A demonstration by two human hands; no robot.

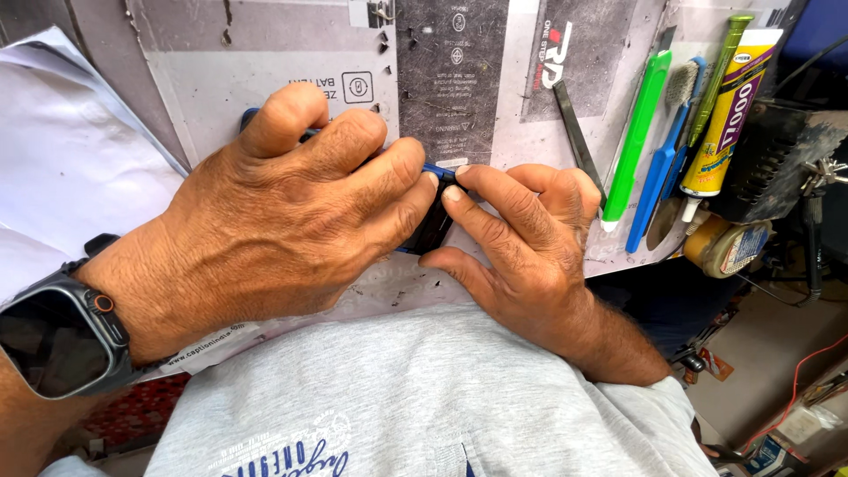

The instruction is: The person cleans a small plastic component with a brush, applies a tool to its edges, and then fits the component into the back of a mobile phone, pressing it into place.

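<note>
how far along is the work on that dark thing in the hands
Done: tools laid out at the right, such as the green tool and glue tube. In hand: the left hand works a blue-handled tool against the small dark device, steadied by the right hand. Left: unclear; the device is mostly hidden.

The left hand lies left of the right hand, and their fingertips meet over a small dark device on the work mat. Under the left hand lies a pen-like tool. Right of the hands, some scrapers, a brush and a glue tube lie side by side. A tape roll sits near the tube's tip. A watch is on the left wrist, near left.
</note>
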